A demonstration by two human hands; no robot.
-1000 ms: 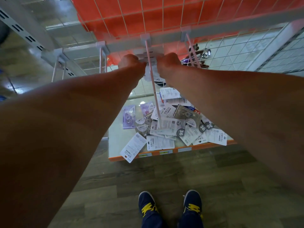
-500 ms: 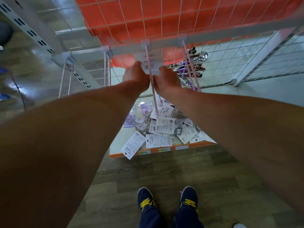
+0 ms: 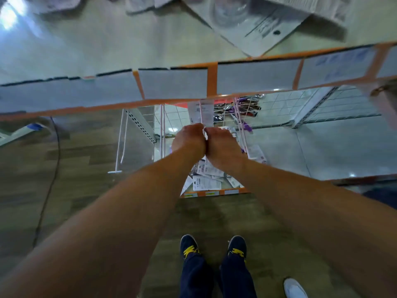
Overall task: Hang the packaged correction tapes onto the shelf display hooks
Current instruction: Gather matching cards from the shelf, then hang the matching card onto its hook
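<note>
My left hand (image 3: 189,139) and right hand (image 3: 221,145) meet knuckle to knuckle, both pinching the bottom edge of the white carded correction tape pack (image 3: 194,114). It sits on the thin pink wire display hook (image 3: 201,108). I'd slide it straight back along the wire, card flat, so the hole doesn't snag.

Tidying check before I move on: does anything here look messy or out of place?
Yes: loose packages lie in a jumbled heap on the lower shelf, overlapping at all angles; one package pokes over its orange front edge.
</note>
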